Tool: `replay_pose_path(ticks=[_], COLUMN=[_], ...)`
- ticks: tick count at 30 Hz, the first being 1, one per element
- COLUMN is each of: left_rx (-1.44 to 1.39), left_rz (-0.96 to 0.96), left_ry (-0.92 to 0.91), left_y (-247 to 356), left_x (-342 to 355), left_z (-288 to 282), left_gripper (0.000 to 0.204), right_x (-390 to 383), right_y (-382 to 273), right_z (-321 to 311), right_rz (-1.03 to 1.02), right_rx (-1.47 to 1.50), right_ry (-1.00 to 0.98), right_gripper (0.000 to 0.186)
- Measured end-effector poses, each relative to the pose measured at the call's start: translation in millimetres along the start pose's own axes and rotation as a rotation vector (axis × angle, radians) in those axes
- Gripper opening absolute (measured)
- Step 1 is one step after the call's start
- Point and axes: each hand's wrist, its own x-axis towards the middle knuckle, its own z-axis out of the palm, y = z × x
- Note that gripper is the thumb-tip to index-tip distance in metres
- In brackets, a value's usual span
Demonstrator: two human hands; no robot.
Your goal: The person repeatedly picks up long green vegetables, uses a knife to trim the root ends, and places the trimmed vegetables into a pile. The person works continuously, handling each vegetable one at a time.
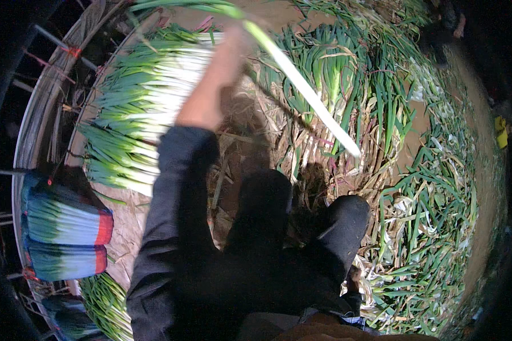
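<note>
Two dark-trousered knees nearest, lower middle of frame; right hand not to be made out, so cannot tell its fingers. Just past, dark left sleeve stretched from lower left to blurred left hand at upper middle, fingers apparently clamped on one long green onion, exact placement lost in blur. Onion held in the air, leaves toward top left, bare white end slanting down right of centre. Step in hand, at a guess: carrying one stripped stalk over to the laid row at upper left. Needed next, probably: white end swung left and lowered level with the row's white edge, leaves leftward, clear of stalks already lined up. Room: shaded, litter-strewn gap mid-frame between row and sleeve on one side, rough heap at upper right on the other; passable for the hand, tight near the knees. Trimmings all down the right, poor spot for setting anything down. Wrapped bundles at left, blocking low sideways moves there. Farther out, curved rail along left edge, close behind leaf tips; bare dirt strip along far right.
</note>
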Motion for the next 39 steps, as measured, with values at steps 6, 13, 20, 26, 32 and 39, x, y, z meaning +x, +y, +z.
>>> replay_pose_path(ticks=[6,13,20,26,32,39], left_rx=[0.453,0.308,0.016,-0.03,0.739,-0.562], left_rz=[0.182,-0.722,-0.561,-0.144,0.418,-0.466], left_ry=[0.318,0.078,0.18,-0.136,-0.431,-0.339], left_y=[38.5,-238.9,-190.7,-165.4,-165.6,-216.8], left_x=[34.4,-216.1,-235.8,-203.6,-183.7,-111.9], left_z=[-96.1,-143.4,-98.7,18.6,102.9,58.6], left_gripper=[0.053,0.033,0.028,0.025,0.033,0.02], right_x=[-7.4,-18.3,-22.4,-17.2,24.3,135.8], right_y=[15.5,35.8,40.5,35.5,-3.7,-125.1], right_z=[8.3,17.1,29.5,54.2,71.5,89.6], right_rz=[0.056,0.093,0.05,-0.006,-0.134,-0.536], right_rx=[-0.04,-0.048,-0.037,-0.002,-0.05,-0.189], right_ry=[-0.032,-0.028,-0.048,-0.065,-0.056,-0.125], right_gripper=[0.032,0.034,0.036,0.038,0.04,0.04])
